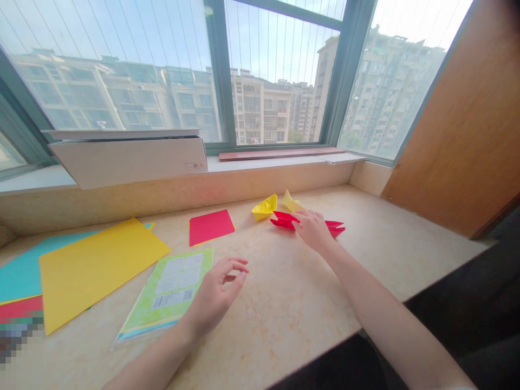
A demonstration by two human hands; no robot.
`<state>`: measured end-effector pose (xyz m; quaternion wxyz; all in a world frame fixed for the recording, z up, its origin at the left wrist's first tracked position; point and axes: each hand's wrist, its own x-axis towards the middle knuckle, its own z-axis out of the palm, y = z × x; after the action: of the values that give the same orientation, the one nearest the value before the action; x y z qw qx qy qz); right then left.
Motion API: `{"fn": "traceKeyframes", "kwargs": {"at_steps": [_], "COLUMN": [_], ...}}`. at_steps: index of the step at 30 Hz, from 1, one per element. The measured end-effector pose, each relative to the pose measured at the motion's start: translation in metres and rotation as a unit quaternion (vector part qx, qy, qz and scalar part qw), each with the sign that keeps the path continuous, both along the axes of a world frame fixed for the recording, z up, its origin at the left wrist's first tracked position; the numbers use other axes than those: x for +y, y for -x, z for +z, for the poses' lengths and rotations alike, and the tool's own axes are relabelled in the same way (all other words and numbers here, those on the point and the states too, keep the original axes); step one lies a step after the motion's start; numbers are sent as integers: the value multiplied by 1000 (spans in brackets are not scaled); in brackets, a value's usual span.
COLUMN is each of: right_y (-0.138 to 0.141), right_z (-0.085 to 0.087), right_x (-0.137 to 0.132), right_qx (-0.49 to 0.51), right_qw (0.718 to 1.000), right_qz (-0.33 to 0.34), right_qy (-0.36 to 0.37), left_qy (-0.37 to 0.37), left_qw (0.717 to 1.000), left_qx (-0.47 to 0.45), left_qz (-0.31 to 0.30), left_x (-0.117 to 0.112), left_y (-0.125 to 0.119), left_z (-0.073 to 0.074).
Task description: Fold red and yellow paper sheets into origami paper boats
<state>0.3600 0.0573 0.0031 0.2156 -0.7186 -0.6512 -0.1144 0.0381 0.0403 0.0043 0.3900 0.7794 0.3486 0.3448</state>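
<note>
The right hand [312,230] covers the red folded paper [282,219] at the back of the worktop [284,314], its grip perhaps pinching it, though I cannot tell, the left hand [215,295] loosely curled and empty; a careless push could crush its folds or knock the yellow boats [265,207].

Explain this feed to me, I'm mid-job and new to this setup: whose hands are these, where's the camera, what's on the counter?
There is no machine: a person works bare-handed, and the single camera sits on their head, looking forward and down. The right hand rests on a red folded paper piece; whether it grips it is unclear. The left hand is empty, fingers curled, beside a green packet. On the stone counter also lie a yellow paper boat, another yellow folded piece, a red square sheet, a large yellow sheet and a teal sheet.
</note>
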Motion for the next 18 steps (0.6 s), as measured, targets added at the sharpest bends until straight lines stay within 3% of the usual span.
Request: {"fn": "traceKeyframes", "kwargs": {"at_steps": [8, 11, 15, 18], "right_y": [11, 11, 15, 18], "right_z": [-13, -13, -11, -11], "right_x": [18, 19, 17, 13], "right_qx": [-27, -23, -5, 17], "right_qw": [999, 998, 994, 986], "right_qz": [34, 48, 89, 138], "right_qy": [5, -20, -63, -89], "left_qy": [-38, -118, -274, -307], "left_qw": [999, 993, 953, 913], "left_qx": [-1, 28, 130, 249], "left_qz": [1, 2, 19, 102], "left_x": [0, 4, 16, 24], "left_y": [0, 3, 11, 17], "left_z": [0, -1, -1, 2]}}
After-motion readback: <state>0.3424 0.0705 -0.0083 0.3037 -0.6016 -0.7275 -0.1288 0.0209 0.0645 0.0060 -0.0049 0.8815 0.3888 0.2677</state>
